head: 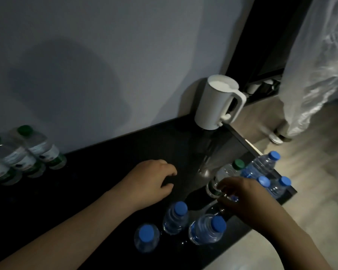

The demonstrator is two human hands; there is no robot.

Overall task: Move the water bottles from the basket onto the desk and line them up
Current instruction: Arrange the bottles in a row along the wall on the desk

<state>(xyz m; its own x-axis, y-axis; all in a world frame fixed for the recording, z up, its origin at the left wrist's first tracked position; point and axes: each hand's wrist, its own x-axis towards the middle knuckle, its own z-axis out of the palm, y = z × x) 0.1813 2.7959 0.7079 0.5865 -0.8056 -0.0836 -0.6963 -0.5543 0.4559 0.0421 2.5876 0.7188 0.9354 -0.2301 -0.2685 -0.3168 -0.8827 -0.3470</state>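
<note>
Step in hand: lining up. Right hand [240, 193], fingers curled round the green-capped bottle [225, 173] near the desk's [125, 151] right edge; left hand [152, 178] loosely curled, empty, mid-desk. Next, likely: stand it beside the green-capped row [27, 152] at the back-left edge.

Just one camera here, worn on the person's head, looking forward and steeply down over their own arms. It's tilted, so the glossy black worktop [125, 152] runs diagonally from lower left up to the right, and the plain grey wall [105, 45] fills the top half. The lens is wide-angle and sits close. Both forearms come in from the bottom edge, with the left hand [152, 178] mid-frame. The right hand [240, 193] is at lower right, wrapped round a clear green-capped plastic bottle [225, 173]. Pale wood-look floor [310, 172] shows past the worktop's right end.
</note>
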